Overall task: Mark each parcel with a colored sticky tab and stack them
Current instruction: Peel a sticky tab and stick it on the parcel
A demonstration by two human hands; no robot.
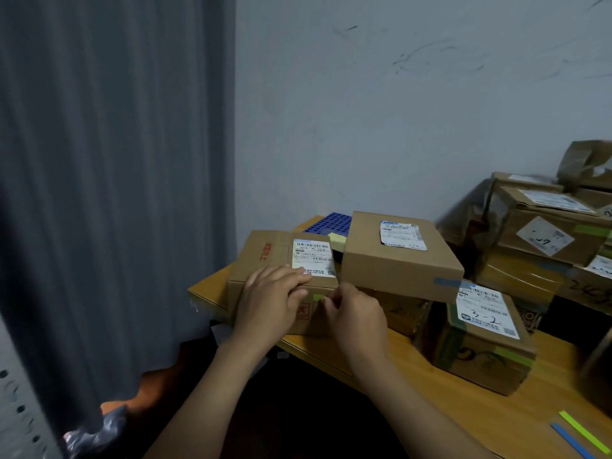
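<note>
The box [265, 256] is sitting at the surface's [496, 422] near left corner, its label [313, 258] facing up. The left hand [268, 303] is lying over the box's top front edge with its grip spread: the fingers are reaching flat across the top, their tips touching the label's lower left corner, and the thumb is pressing on the front face. The small green tab [318, 297] is sitting on that front face just under the top edge, directly between the two hands, just right of the left thumb. The right hand [356, 318] is meeting it from the right with fingers curled, thumb and forefinger pinching the tab's right end against the cardboard. A second box [397, 263] is resting just beside the first to its right, raised on other boxes, and a third box [477, 346] marked "3-2" is standing partly under its right corner, nearer the front edge. A blue tray [328, 223] and a yellow pad [337, 239] are lying behind the first box toward the back edge. A green strip [584, 432] and a blue strip [571, 442] are lying side by side at the near right corner, well apart from both hands. A pile [546, 233] of boxes is filling the far right end.
</note>
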